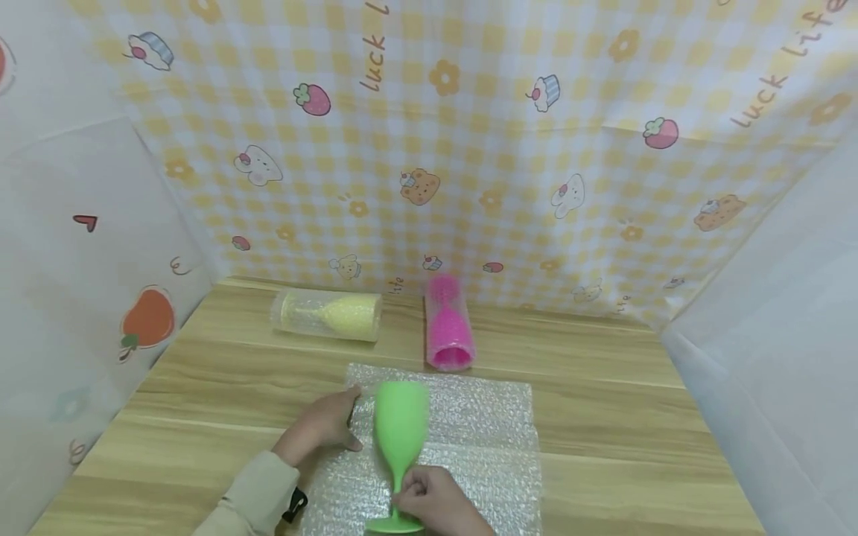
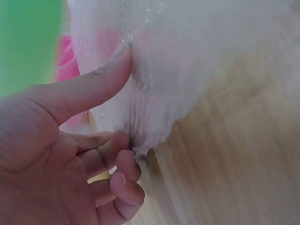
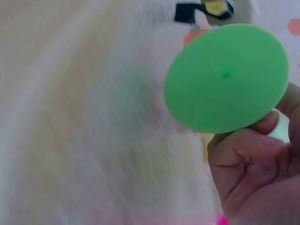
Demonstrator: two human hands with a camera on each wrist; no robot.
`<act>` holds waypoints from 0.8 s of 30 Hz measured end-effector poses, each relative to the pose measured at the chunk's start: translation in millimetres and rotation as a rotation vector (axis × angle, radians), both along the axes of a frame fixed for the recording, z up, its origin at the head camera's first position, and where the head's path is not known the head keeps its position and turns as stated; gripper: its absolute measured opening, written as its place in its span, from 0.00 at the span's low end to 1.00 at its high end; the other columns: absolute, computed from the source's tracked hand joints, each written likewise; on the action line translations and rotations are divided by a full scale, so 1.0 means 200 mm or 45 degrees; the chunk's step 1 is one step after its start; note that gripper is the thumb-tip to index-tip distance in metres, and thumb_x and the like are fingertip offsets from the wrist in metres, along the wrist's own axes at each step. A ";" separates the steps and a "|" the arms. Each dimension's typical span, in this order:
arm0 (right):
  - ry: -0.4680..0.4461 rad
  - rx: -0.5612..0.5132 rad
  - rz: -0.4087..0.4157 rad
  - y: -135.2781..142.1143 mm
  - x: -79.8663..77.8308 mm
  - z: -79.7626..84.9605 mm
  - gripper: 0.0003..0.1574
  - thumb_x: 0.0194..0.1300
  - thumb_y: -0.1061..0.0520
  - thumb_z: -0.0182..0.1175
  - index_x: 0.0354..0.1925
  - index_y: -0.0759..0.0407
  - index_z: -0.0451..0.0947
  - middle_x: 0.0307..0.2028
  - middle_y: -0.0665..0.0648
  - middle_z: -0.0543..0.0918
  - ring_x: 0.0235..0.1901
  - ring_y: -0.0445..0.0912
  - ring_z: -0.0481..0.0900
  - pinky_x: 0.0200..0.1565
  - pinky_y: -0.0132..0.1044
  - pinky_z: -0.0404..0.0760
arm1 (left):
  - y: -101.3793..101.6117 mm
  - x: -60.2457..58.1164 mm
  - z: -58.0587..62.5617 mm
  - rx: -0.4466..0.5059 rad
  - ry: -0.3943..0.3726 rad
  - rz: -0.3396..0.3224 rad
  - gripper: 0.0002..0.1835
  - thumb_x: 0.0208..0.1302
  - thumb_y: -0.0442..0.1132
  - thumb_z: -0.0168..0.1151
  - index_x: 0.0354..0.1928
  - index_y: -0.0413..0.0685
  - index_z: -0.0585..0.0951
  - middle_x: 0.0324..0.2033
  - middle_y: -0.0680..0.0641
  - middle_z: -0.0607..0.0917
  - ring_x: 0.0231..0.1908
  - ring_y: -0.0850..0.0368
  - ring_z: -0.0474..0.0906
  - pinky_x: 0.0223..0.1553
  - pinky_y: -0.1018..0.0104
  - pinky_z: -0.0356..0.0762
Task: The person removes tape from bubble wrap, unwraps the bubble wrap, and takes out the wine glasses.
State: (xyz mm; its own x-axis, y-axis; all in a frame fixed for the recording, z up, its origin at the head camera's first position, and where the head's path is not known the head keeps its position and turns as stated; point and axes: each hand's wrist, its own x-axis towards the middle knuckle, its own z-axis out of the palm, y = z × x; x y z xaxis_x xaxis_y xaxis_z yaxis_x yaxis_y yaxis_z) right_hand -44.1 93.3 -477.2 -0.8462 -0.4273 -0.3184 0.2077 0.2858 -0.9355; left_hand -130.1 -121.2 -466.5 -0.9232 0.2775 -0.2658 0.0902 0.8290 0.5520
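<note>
A green plastic goblet (image 1: 401,424) is over a sheet of bubble wrap (image 1: 482,417), its bowl toward the back and its round foot (image 3: 225,79) toward the front. My right hand (image 1: 436,497) pinches the stem just above the foot. Whether the goblet touches the sheet, I cannot tell. At the sheet's left edge is my left hand (image 1: 328,420), thumb and fingertips spread apart. In the left wrist view, the thumb (image 2: 93,86) touches the bubble wrap and the loosely bent fingers (image 2: 126,166) meet its edge.
Behind the sheet, a yellow goblet wrapped in bubble wrap (image 1: 348,316) lies on its side at the left. A pink wrapped goblet (image 1: 449,327) lies right of it, mouth toward me. The wooden table (image 1: 603,417) ends at a checked cloth backdrop (image 1: 496,164).
</note>
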 end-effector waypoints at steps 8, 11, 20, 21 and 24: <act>0.360 0.239 -0.074 0.19 -0.13 0.15 0.11 0.55 0.56 0.59 0.33 0.64 0.73 0.25 0.51 0.76 0.24 0.35 0.71 0.27 0.25 0.76 | -0.01 0.00 0.01 -0.040 -0.002 0.009 0.52 0.28 0.42 0.77 0.60 0.36 0.62 0.51 0.31 0.75 0.47 0.35 0.74 0.48 0.43 0.73; 0.469 0.328 -0.131 0.26 -0.20 0.18 0.12 0.57 0.56 0.58 0.33 0.65 0.74 0.25 0.52 0.78 0.24 0.36 0.71 0.26 0.25 0.76 | -0.01 -0.01 0.01 -0.037 -0.012 0.012 0.49 0.28 0.43 0.77 0.58 0.39 0.63 0.48 0.32 0.78 0.43 0.39 0.77 0.44 0.46 0.75; 0.596 0.475 -0.362 0.45 -0.42 0.20 0.04 0.55 0.61 0.60 0.29 0.63 0.76 0.23 0.54 0.79 0.23 0.39 0.73 0.26 0.26 0.76 | -0.02 -0.01 0.01 -0.019 -0.034 0.017 0.48 0.28 0.42 0.77 0.56 0.41 0.62 0.44 0.34 0.80 0.38 0.43 0.78 0.37 0.51 0.76; 0.596 0.491 -0.375 0.47 -0.44 0.20 0.04 0.55 0.61 0.60 0.29 0.63 0.76 0.23 0.54 0.80 0.24 0.39 0.73 0.26 0.27 0.76 | -0.02 -0.01 0.01 -0.014 -0.038 0.019 0.48 0.28 0.42 0.77 0.56 0.41 0.62 0.44 0.34 0.80 0.39 0.43 0.78 0.38 0.50 0.76; 0.590 0.534 -0.404 0.52 -0.49 0.21 0.07 0.57 0.59 0.59 0.32 0.64 0.77 0.26 0.56 0.81 0.27 0.41 0.76 0.28 0.29 0.77 | -0.02 -0.01 0.02 -0.003 -0.047 0.018 0.48 0.28 0.41 0.77 0.56 0.40 0.62 0.45 0.33 0.79 0.40 0.41 0.77 0.40 0.48 0.76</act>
State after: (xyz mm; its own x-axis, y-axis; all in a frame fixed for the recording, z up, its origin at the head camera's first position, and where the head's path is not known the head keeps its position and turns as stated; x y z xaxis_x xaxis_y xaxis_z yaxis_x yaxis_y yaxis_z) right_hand -141.4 197.0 -435.8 -0.9981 -0.0570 0.0218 -0.0531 0.6335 -0.7719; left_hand -132.4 -124.4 -462.9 -0.9166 0.2641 -0.3002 0.0583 0.8312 0.5530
